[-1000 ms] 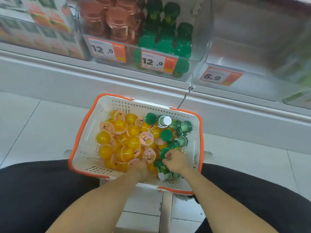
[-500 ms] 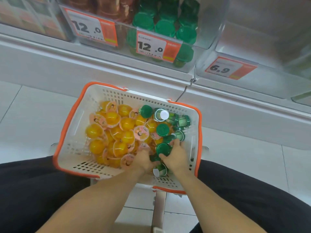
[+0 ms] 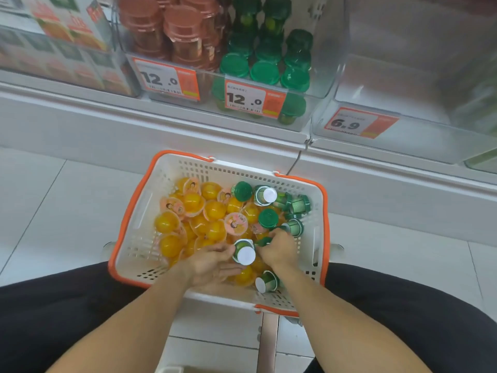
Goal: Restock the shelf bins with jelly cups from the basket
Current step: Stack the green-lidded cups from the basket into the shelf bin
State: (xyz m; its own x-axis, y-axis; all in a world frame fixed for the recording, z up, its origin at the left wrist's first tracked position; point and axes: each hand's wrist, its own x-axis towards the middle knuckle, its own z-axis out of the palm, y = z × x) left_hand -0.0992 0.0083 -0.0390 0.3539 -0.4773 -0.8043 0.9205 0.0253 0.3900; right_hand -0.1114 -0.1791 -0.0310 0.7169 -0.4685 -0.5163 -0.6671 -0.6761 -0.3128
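Beyond our hands runs a pale tiled floor (image 3: 67,211), and past it a long white shelf base (image 3: 134,125) crosses the whole view. On top of that sit clear shelf bins (image 3: 320,84): far ahead and left of our left hand are boxed cartons (image 3: 67,25), straight ahead are brown-lidded jars (image 3: 172,36) and green-lidded jars (image 3: 265,72), and ahead and right of our right hand a bin (image 3: 430,146) whose contents we cannot make out. Orange price tags (image 3: 252,99) hang on the bin fronts.

Under both hands lies the white basket (image 3: 139,211) with its orange rim, set between our dark-clad knees. Ahead and left of our left hand it holds yellow jelly cups (image 3: 192,201); ahead of our right hand lie green jelly cups (image 3: 267,218).

Our left hand (image 3: 212,262) curls round a green cup with a white base (image 3: 244,251), which lies between the two hands. Our right hand (image 3: 278,249) pinches a green cup (image 3: 265,240) just beside it.
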